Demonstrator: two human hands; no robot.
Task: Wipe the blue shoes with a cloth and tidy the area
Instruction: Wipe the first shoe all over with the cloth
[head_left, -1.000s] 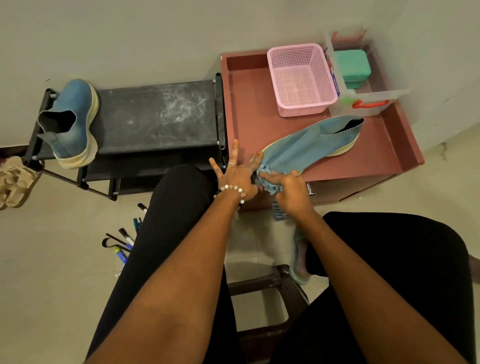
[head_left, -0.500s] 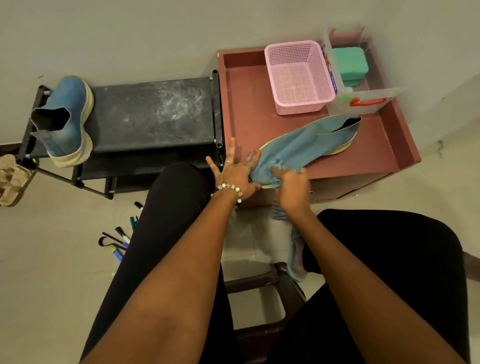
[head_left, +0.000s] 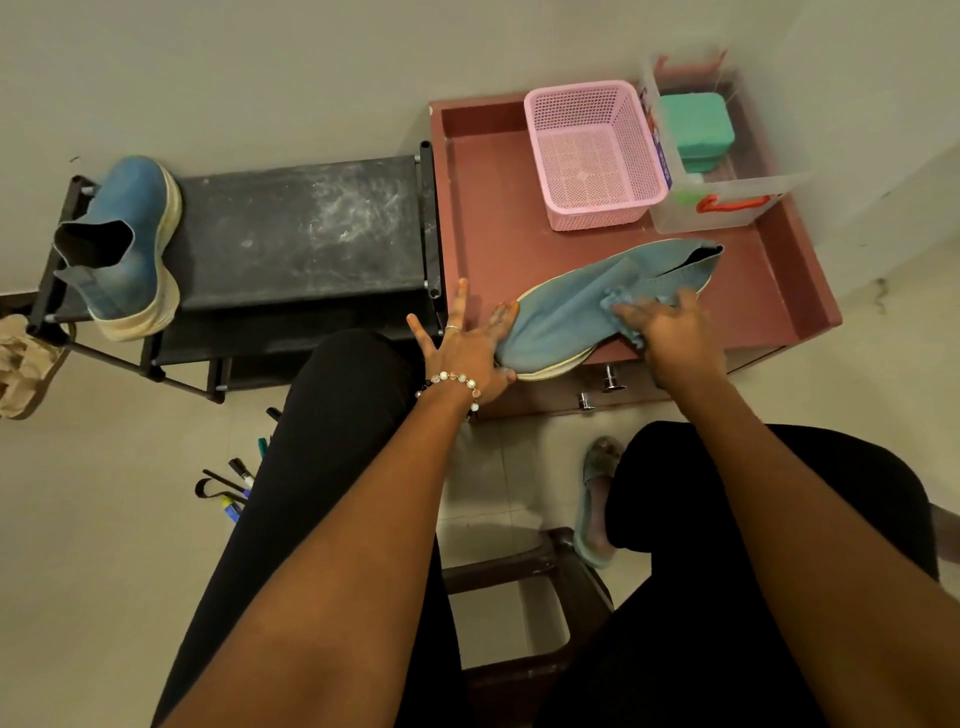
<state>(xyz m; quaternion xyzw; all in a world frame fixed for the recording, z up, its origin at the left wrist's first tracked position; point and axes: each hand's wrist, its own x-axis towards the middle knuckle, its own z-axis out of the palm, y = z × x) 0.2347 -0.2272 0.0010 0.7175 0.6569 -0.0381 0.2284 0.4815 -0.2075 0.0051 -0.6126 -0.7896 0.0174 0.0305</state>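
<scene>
Shoe in hand: a blue shoe (head_left: 566, 317) was laid on its side on the reddish surface (head_left: 483, 218), its toe at the near-left edge and its opening toward the far right.
Long axis: the shoe's length was seen to run from near left to far right, so a wipe along it would be carried away from the body and rightward.
Left hand (head_left: 460, 348): it was pressed against the toe end, fingers (head_left: 457, 299) straight and spread apart; nothing was gripped, and the shoe appeared to be steadied by it.
Right hand (head_left: 670, 332): it was laid flat over a blue cloth (head_left: 615, 304) about mid-length on the upper, fingers extended rather than curled; the cloth was held down by pressure, not pinched.
Nearer hand: the unwiped heel and opening lay just beyond the right hand, to its far right; the left hand was well apart from that end.
Second shoe: the other blue shoe (head_left: 122, 244) was stood on the far-left end of a black rack (head_left: 301, 228), well apart from both hands.
Step judged: the wiping of the first shoe was judged to be under way, with the rack shoe yet to be wiped.
Other items: a pink basket (head_left: 592, 156) and a clear box (head_left: 727, 202) were placed at the far side of the surface; pens (head_left: 234, 483) were scattered on the floor at near left, likely matter for the tidying.
</scene>
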